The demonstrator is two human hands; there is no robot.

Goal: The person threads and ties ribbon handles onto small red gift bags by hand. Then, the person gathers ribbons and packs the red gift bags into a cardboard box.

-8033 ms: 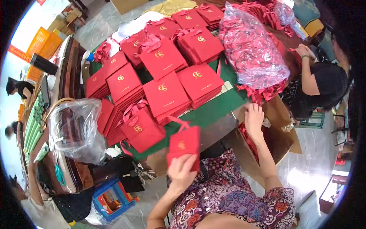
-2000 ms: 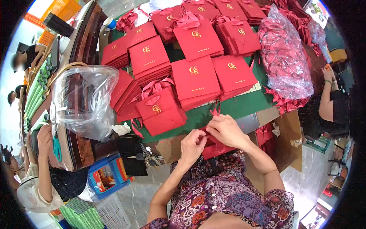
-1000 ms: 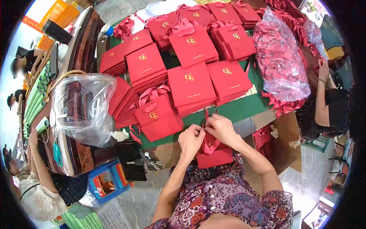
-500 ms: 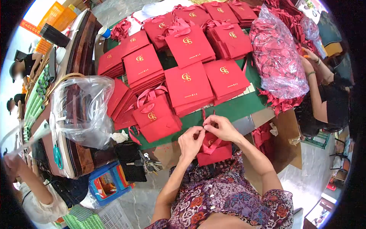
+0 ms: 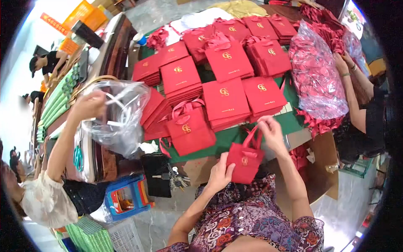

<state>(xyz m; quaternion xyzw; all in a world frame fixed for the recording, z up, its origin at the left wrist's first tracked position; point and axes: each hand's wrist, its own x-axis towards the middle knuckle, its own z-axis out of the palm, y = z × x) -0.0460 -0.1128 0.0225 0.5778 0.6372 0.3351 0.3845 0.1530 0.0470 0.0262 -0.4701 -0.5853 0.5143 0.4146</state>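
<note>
A small red gift bag [image 5: 247, 168] with a gold logo hangs upright in front of my lap. Its left side is pinched by my left hand [image 5: 220, 174]. Above its right corner, my right hand [image 5: 272, 132] is closed on the ribbon handle [image 5: 252, 138], which it pulls up into a loop. Just beyond lies another red bag with a ribbon handle [image 5: 191, 128], on the green table top [image 5: 187, 156]. Behind my hands are flat stacks of red bags, the nearest being one stack [image 5: 226, 101] and its neighbour [image 5: 263, 94].
A clear plastic sack of red ribbons [image 5: 317, 71] stands at the right, beside a co-worker's arms [image 5: 357, 94]. Another person's arm [image 5: 69, 130] reaches over a clear plastic bag [image 5: 119, 126] at left. Keys [image 5: 178, 179] hang near the table edge; an open cardboard box [image 5: 321, 176] sits below right.
My hands have moved apart, the right one up and rightward with the ribbon handle. The bag has risen from my lap. At left, the other person's arm has swung over the clear plastic bag.
</note>
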